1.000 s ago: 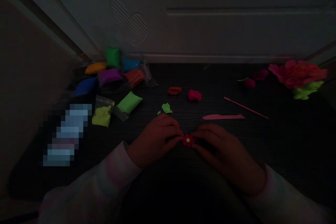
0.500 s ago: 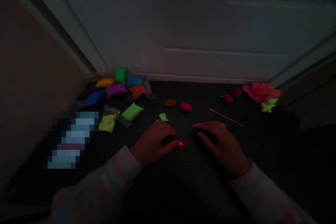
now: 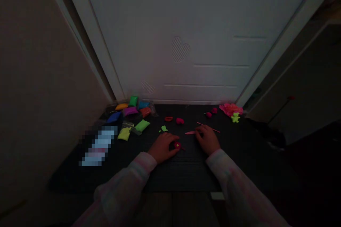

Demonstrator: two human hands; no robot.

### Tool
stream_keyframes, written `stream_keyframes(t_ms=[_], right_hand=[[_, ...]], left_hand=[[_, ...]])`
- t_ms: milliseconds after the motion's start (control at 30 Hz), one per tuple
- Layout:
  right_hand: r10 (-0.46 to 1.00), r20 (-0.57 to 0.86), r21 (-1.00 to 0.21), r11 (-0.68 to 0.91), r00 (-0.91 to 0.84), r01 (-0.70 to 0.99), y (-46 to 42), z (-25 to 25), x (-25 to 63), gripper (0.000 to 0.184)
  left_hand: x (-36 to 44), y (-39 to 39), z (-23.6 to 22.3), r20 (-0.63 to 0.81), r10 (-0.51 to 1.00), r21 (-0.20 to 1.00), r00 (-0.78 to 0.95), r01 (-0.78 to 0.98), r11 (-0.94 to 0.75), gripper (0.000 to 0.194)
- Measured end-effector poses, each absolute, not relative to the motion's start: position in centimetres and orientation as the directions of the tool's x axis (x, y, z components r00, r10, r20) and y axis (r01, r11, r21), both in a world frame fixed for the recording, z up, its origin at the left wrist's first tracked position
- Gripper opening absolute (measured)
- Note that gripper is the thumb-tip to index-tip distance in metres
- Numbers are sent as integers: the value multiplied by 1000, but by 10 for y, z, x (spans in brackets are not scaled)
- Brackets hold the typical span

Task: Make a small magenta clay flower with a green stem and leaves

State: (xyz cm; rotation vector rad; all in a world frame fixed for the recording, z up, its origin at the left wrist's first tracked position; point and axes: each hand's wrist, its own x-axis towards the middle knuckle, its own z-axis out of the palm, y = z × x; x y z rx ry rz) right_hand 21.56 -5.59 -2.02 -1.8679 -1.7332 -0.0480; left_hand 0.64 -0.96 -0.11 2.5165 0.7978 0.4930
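A small red clay flower (image 3: 177,145) with a yellow centre lies on the dark table, a thin red stem at its lower right. The thumb and forefinger of my left hand (image 3: 163,148) are curled around its near edges. My right hand (image 3: 208,140) rests to the right, fingers bent and closed over one end of a flat pink modelling tool (image 3: 190,133). Just beyond that hand lies a thin pink stick tool (image 3: 216,130). Past my left hand are light green clay scraps (image 3: 164,128), a red-orange clay piece (image 3: 168,118) and a pink clay lump (image 3: 180,121).
Bagged clay in several colours, including a purple pack (image 3: 130,111) and a green pack (image 3: 142,126), lies at the left. A pixelated bright patch (image 3: 99,145) is nearby. Dark pink cherries (image 3: 209,114), a pink flower (image 3: 231,109) and a yellow-green bear (image 3: 235,117) sit at the back right. A white door (image 3: 160,60) stands behind.
The camera view has tilted up and drawn back, so everything looks smaller. My right hand's fingers have curled in over the pink modelling tool. My left hand has closed around the flower.
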Motion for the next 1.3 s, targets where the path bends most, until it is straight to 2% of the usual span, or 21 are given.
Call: stream_keyframes(t_ms=[200, 267, 433, 633, 967, 1133, 1233, 1300], right_hand=[[899, 406, -398, 14, 163, 917, -59, -12, 211, 29], [904, 399, -406, 21, 156, 913, -62, -11, 209, 29], [937, 340, -425, 70, 87, 903, -82, -13, 194, 27], [963, 269, -457, 118, 10, 881, -108, -6, 176, 18], [967, 183, -466, 243, -177, 851, -107, 4, 181, 18], [918, 160, -419, 397, -364, 817, -94, 0, 192, 22], [851, 227, -312, 524, -474, 792, -90, -3, 195, 26], [828, 258, -259, 556, -498, 790, -90, -4, 196, 28]], left_hand=[[1, -9, 3, 232, 626, 561, 744, 423, -711, 47], [0, -8, 2, 244, 655, 571, 715, 440, -693, 43], [4, -8, 0, 267, 706, 566, 656, 486, -666, 20], [8, -8, 0, 256, 709, 549, 657, 505, -666, 22], [8, 8, 9, 184, 541, 557, 820, 367, -745, 16], [9, 11, 4, 158, 507, 603, 847, 324, -729, 19], [5, 10, 1, 221, 509, 563, 832, 317, -763, 19], [2, 10, 0, 268, 505, 519, 820, 319, -793, 18]])
